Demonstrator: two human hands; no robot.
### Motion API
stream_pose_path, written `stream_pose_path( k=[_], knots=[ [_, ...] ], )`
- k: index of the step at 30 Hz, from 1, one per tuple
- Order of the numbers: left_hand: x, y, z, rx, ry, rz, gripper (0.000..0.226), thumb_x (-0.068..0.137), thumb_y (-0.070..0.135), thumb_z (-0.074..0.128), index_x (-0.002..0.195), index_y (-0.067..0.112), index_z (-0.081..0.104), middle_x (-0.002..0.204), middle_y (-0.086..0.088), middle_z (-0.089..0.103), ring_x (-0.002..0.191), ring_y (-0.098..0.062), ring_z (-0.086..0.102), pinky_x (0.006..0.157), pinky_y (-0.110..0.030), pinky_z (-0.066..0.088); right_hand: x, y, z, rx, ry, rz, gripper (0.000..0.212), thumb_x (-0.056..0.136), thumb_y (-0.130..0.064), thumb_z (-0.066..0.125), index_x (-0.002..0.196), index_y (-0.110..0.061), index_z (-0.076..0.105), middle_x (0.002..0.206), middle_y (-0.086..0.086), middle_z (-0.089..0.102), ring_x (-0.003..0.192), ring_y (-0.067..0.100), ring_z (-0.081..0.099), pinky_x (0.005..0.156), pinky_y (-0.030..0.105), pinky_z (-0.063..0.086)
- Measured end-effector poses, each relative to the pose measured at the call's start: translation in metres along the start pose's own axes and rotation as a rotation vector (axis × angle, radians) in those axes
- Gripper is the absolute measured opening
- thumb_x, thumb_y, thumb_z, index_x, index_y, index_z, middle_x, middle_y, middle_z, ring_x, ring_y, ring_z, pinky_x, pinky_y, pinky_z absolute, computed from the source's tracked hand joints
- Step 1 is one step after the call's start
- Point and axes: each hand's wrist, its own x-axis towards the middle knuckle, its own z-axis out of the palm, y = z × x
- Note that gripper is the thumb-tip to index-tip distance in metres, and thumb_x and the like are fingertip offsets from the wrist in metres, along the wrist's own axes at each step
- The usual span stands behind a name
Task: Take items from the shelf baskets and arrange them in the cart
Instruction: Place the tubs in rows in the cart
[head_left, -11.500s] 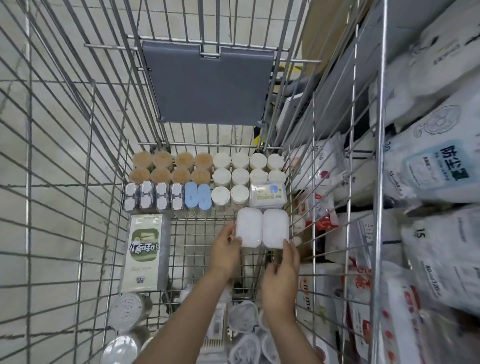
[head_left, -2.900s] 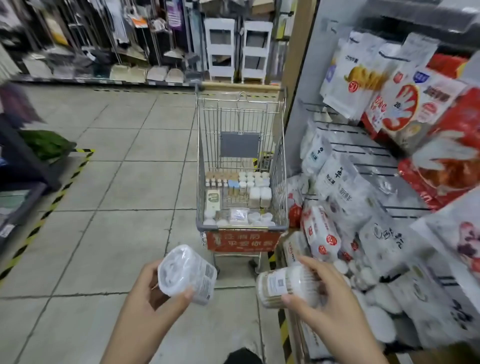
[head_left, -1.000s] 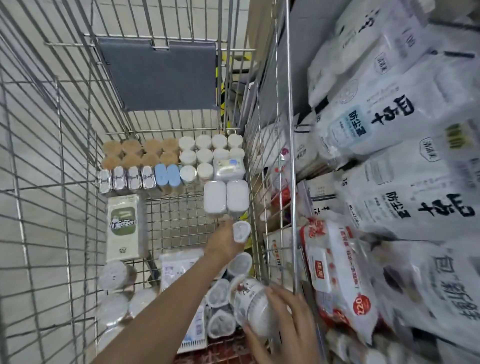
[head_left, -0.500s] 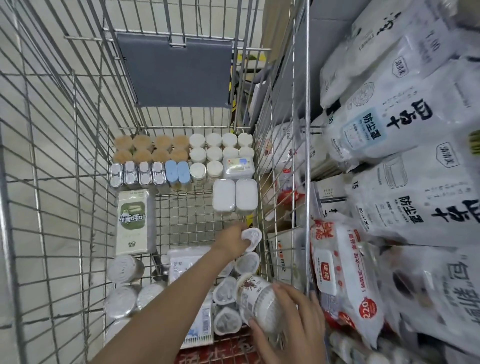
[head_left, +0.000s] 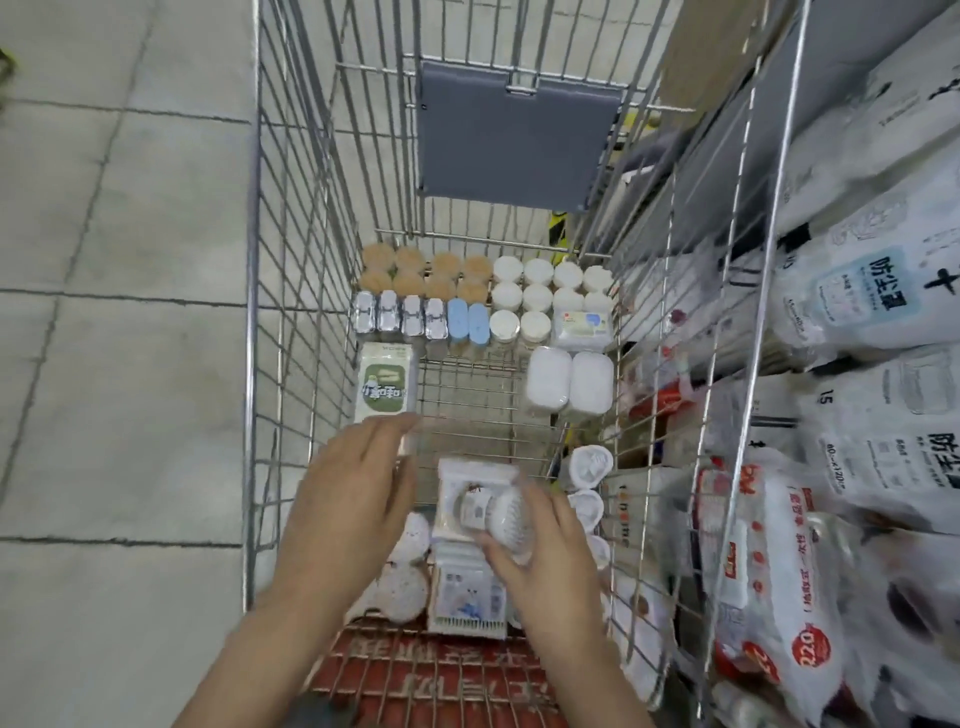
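Head view had both hands low over the near end of the cart (head_left: 252, 364). Right hand (head_left: 540, 561) was curled around a clear jar (head_left: 506, 519), holding it on its side just above a flat packet (head_left: 467, 488) on the cart floor. Left hand (head_left: 353, 499) was empty, fingers stretched out and loose, hovering just left of the jar, fingertips near a green box (head_left: 384, 382). Both hands were a bit motion-blurred. Along the right wall sat white tubs (head_left: 589, 465) in a line. Further out were two white cases (head_left: 569, 382), then rows of silver tins (head_left: 400, 317), two blue lids (head_left: 467, 322), white caps (head_left: 537, 286) and tan caps (head_left: 426, 273) at the far end. Shelf bags (head_left: 857, 291) were stacked right of the cart.
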Motion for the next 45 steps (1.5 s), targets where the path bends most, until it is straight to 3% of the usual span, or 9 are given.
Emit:
stream_pose_path(
  k=[4,10,13,20,24,32,35,39,45],
  knots=[
    [-0.032,-0.03,-0.036,0.168,0.252,-0.106,0.041,0.087,0.012,0.055,0.126,0.001,0.053,0.124,-0.017,0.055,0.114,-0.031,0.046,0.098,-0.042,0.035,0.036,-0.027,0.048,0.061,-0.055,-0.029,0.061,0.086,-0.036,0.069,0.139,-0.021,0.043,0.134,-0.003,0.045,0.124,0.015,0.042,0.097,0.022,0.036],
    [-0.057,-0.049,-0.011,-0.29,0.1,-0.552,0.071,0.091,0.018,0.058,0.15,0.019,0.018,0.148,-0.002,0.039,0.132,-0.019,0.042,0.103,-0.035,0.039,0.063,-0.035,0.104,-0.101,-0.141,-0.095,0.059,0.084,-0.013,0.067,0.138,-0.017,0.043,0.134,0.006,0.04,0.126,0.023,0.038,0.095,0.029,0.044],
    [-0.06,-0.055,-0.002,-0.31,0.155,-0.495,0.059,0.092,0.019,0.053,0.145,0.021,0.027,0.14,0.006,0.045,0.125,-0.011,0.047,0.098,-0.028,0.04,0.065,-0.031,0.12,-0.22,-0.154,-0.141,0.064,0.081,-0.005,0.066,0.139,-0.014,0.04,0.134,0.009,0.042,0.124,0.025,0.039,0.098,0.028,0.039],
    [-0.059,-0.06,0.005,-0.326,0.218,-0.464,0.051,0.092,0.011,0.052,0.14,0.018,0.036,0.129,0.007,0.049,0.113,-0.006,0.049,0.088,-0.022,0.039,0.073,-0.031,0.136,-0.374,-0.236,-0.159,0.06,0.092,-0.035,0.057,0.144,-0.016,0.035,0.14,0.003,0.042,0.131,0.022,0.038,0.116,0.038,0.015],
    [-0.061,-0.061,0.005,-0.325,0.227,-0.446,0.052,0.09,0.008,0.054,0.139,0.017,0.038,0.127,0.007,0.049,0.111,-0.002,0.046,0.088,-0.012,0.032,0.074,-0.032,0.136,-0.429,-0.262,-0.166,0.06,0.096,-0.032,0.051,0.148,-0.015,0.027,0.147,0.002,0.039,0.137,0.019,0.034,0.118,0.037,0.007],
    [-0.061,-0.062,0.004,-0.333,0.208,-0.45,0.051,0.091,0.009,0.052,0.139,0.016,0.037,0.127,0.002,0.051,0.112,-0.011,0.049,0.087,-0.022,0.037,0.055,-0.038,0.107,-0.379,-0.268,-0.189,0.048,0.094,-0.017,0.046,0.142,-0.013,0.04,0.146,0.006,0.038,0.133,0.024,0.035,0.115,0.033,0.018],
    [-0.063,-0.058,-0.008,-0.351,0.115,-0.478,0.053,0.093,0.011,0.052,0.142,0.018,0.033,0.133,0.003,0.048,0.116,-0.013,0.05,0.089,-0.027,0.043,0.026,-0.039,0.075,-0.242,-0.258,-0.11,0.038,0.092,-0.016,0.051,0.131,-0.015,0.052,0.133,0.005,0.052,0.119,0.024,0.048,0.101,0.03,0.035],
    [-0.066,-0.051,-0.04,-0.379,-0.072,-0.475,0.048,0.092,0.011,0.057,0.136,0.016,0.039,0.131,0.002,0.05,0.111,-0.009,0.047,0.087,-0.023,0.038,-0.029,-0.039,0.027,-0.131,-0.234,-0.005,0.036,0.096,-0.022,0.051,0.132,-0.018,0.052,0.13,-0.003,0.052,0.122,0.019,0.048,0.099,0.028,0.038],
    [-0.082,-0.001,-0.109,-0.033,-0.165,-0.244,0.059,0.091,0.019,0.06,0.144,0.008,0.036,0.144,-0.01,0.041,0.13,-0.027,0.039,0.104,-0.034,0.033,-0.123,-0.035,-0.043,0.109,-0.132,0.152,0.032,0.096,-0.021,0.054,0.128,-0.02,0.054,0.128,-0.004,0.053,0.113,0.011,0.054,0.092,0.019,0.041]
  ],
)
